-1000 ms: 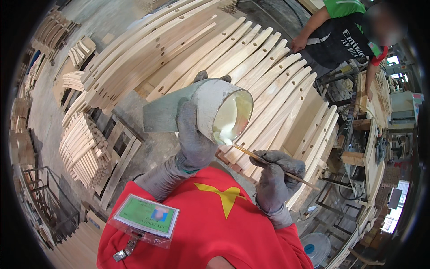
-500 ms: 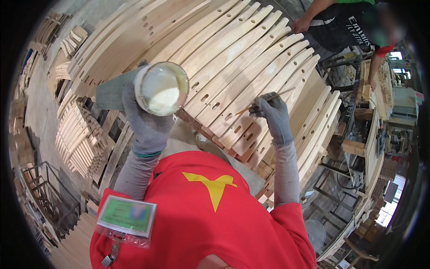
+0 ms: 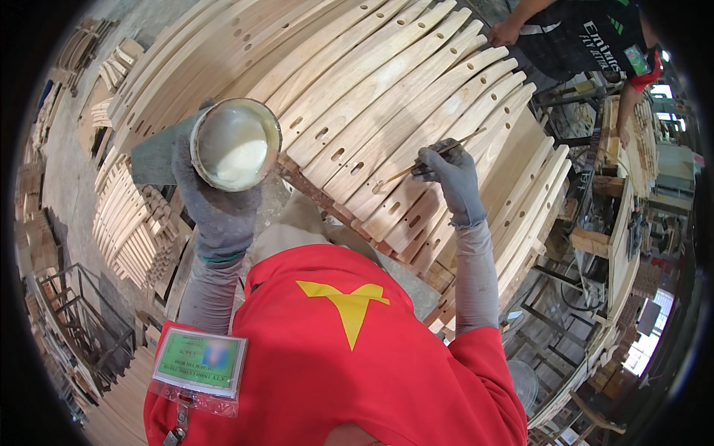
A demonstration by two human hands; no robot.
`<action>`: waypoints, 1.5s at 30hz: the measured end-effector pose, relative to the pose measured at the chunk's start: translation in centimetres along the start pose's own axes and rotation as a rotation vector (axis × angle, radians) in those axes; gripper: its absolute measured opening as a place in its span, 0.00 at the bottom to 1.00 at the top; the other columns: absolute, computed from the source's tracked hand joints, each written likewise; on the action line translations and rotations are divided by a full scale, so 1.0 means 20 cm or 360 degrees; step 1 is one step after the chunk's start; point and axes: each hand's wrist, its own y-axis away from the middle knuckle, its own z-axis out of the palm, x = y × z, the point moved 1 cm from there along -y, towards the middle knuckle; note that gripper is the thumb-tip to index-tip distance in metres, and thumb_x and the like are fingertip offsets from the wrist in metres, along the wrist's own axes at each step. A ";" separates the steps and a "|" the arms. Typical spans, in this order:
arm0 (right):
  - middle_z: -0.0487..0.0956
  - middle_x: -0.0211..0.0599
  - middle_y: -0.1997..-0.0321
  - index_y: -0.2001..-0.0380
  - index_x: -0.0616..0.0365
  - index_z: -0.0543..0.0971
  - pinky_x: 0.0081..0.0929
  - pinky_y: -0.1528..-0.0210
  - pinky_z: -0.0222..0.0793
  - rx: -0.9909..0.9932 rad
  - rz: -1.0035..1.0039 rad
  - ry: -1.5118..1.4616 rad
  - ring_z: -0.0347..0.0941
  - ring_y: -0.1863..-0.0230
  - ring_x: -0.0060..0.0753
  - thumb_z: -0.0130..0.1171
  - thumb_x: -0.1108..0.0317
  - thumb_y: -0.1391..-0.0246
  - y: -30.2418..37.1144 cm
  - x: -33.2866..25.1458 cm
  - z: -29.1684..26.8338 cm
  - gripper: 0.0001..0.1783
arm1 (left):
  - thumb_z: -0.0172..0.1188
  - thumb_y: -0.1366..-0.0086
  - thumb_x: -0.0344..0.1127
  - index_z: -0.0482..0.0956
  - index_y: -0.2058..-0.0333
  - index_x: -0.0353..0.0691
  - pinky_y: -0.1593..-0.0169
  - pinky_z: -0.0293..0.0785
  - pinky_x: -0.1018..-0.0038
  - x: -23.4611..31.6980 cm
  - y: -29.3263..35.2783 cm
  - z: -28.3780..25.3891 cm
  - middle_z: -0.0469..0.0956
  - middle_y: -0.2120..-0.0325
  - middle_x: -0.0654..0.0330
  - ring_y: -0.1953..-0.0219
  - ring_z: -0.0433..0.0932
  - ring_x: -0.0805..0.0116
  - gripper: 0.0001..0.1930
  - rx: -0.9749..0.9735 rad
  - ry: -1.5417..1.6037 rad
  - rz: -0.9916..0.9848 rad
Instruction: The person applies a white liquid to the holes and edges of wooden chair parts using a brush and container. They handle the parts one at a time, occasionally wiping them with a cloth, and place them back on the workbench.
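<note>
**Thin brown wooden stick poised over the near edge of a row of pale, curved wooden slats**

The right hand, in a grey fabric glove, pinches the stick between thumb and fingers. The stick's lower tip points down at a slat end by the row's near edge, close to the oval slots; whether it touches wood cannot be told.

The left hand, in a matching grey glove, is wrapped around a grey-green cylindrical vessel off the row's near left corner. Its thumb side lies against the wall; the other fingers are largely hidden. The vessel is tilted, its open mouth showing creamy white liquid.

The work looks under way rather than finished: the stick is at one slat, plenty of liquid remains, and many slots along the near edge look open. Which slots, if any, carry liquid is too small to tell, so what is left cannot be counted.

Near the row's far right corner is a co-worker's bare hand. Left of the row lies a stack of pale wooden pieces.
</note>
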 end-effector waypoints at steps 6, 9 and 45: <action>0.75 0.33 0.79 0.72 0.63 0.73 0.21 0.75 0.69 -0.0085 -0.0176 0.0543 0.73 0.77 0.22 0.61 0.64 0.52 0.05 0.04 0.13 0.13 | 0.42 0.38 0.53 0.61 0.45 0.42 0.43 0.62 0.52 -0.02 -0.04 -0.03 0.63 0.47 0.51 0.44 0.63 0.54 0.28 -0.0187 -0.0655 0.0430; 0.76 0.37 0.78 0.73 0.60 0.73 0.27 0.74 0.68 -0.0148 -0.0456 0.1291 0.74 0.76 0.33 0.59 0.61 0.52 0.13 -0.06 0.21 0.12 | 0.43 0.38 0.51 0.61 0.45 0.41 0.44 0.63 0.52 -0.02 -0.03 -0.05 0.63 0.47 0.52 0.44 0.63 0.53 0.27 -0.0110 -0.0369 0.0298; 0.75 0.46 0.63 0.64 0.70 0.69 0.29 0.56 0.74 -0.0011 -0.0301 -0.0101 0.74 0.61 0.35 0.53 0.80 0.50 0.16 0.03 0.01 0.09 | 0.45 0.39 0.55 0.59 0.44 0.41 0.41 0.54 0.45 0.09 0.00 0.00 0.60 0.46 0.43 0.42 0.58 0.47 0.31 -0.0076 0.0265 -0.0064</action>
